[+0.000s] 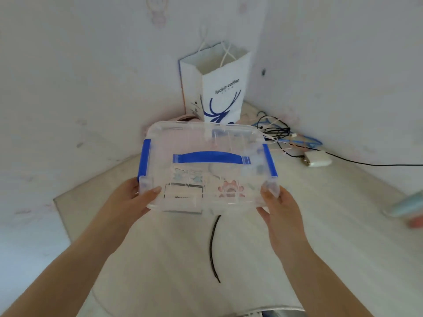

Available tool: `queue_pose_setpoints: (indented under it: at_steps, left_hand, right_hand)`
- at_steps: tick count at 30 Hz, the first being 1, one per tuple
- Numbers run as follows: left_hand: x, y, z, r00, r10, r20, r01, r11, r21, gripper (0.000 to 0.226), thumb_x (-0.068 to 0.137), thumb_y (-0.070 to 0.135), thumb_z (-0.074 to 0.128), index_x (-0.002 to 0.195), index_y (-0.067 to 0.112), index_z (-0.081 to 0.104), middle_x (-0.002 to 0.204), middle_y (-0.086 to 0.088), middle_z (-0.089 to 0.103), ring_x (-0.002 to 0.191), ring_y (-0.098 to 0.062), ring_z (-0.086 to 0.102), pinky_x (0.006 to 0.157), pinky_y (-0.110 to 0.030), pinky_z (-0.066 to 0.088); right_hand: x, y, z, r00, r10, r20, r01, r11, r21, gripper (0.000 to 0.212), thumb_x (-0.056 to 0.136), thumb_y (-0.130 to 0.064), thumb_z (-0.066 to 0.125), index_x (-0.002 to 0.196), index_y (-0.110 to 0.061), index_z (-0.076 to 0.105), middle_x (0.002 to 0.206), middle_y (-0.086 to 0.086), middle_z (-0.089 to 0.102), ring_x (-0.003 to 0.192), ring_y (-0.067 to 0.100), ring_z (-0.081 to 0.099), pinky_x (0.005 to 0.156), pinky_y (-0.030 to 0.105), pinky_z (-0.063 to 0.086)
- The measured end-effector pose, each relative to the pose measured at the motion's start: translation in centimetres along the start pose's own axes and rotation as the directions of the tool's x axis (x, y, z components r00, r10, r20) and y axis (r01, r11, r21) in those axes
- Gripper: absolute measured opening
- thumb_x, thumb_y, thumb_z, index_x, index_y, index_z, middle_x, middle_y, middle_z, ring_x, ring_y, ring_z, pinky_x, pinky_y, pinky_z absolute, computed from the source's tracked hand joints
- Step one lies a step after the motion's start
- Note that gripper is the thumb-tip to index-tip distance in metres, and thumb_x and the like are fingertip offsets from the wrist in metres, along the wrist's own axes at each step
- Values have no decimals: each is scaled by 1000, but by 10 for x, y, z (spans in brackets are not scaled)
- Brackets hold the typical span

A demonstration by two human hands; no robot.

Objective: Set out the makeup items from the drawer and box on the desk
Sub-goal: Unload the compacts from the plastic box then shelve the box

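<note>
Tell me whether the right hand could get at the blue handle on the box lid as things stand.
Probably not yet: the right hand grips the clear box's near corner, as the left hand does. The blue handle lies uncovered, so letting go would free the way.

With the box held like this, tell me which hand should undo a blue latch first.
Probably the left hand. It grips the clear box at its near left corner, right below the left blue latch. The right hand holds the near right corner and looks slightly further from the right blue latch.
</note>
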State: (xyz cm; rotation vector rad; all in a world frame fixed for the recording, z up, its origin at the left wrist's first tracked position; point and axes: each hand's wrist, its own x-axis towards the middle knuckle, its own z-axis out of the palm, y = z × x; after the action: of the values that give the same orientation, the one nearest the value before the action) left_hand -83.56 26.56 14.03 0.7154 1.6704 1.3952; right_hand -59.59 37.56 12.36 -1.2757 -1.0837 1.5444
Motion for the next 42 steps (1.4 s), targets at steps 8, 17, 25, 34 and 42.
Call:
queue_pose_setpoints:
  at_steps: [8, 17, 25, 34, 42]
  left_hand:
    - [-32, 3, 159, 930, -16, 368, -21, 995, 96, 16, 91, 17, 57, 104, 19, 65, 98, 10, 74, 97, -8, 68, 83, -27, 49]
    - [-139, -26, 363, 765, -102, 636, 3, 988, 155, 58, 51, 46, 69, 105, 23, 67, 103, 6, 74, 96, -8, 69, 88, -34, 48]
    - [-228, -63, 516, 575, -226, 786, 66, 971, 231, 63, 49, 42, 74, 108, 24, 62, 103, 8, 73, 97, -9, 68, 85, -33, 48]
    - [-267, -87, 639, 355, -291, 888, 6, 951, 309, 53, 62, 34, 79, 110, 23, 58, 101, 5, 73, 88, -3, 67, 71, -20, 47]
    - [-275, -100, 723, 295, -322, 899, -22, 939, 343, 60, 64, 26, 84, 118, 17, 57, 113, 1, 69, 102, -13, 63, 79, -28, 47]
  right_hand:
    - [-56, -4, -172, 939, -68, -336, 79, 997, 20, 8, 92, -18, 55, 90, -15, 63, 84, 1, 74, 84, 20, 69, 90, 41, 51]
    - [-151, 16, -400, 774, 31, -632, 99, 981, 168, 39, 88, -16, 62, 124, -12, 51, 111, 3, 68, 100, 15, 67, 91, 35, 50]
    - [-247, 29, -546, 557, 97, -825, 97, 979, 180, 29, 83, -25, 68, 109, -26, 56, 103, 4, 63, 93, 18, 62, 93, 40, 49]
    - [-294, 43, -622, 367, 139, -920, 248, 938, 241, 73, 63, -39, 80, 124, -11, 53, 103, 5, 71, 90, 14, 70, 78, 30, 58]
    - [-286, 36, -690, 287, 170, -943, 233, 942, 241, 82, 55, -44, 85, 124, -10, 54, 113, 15, 68, 101, 27, 66, 84, 38, 55]
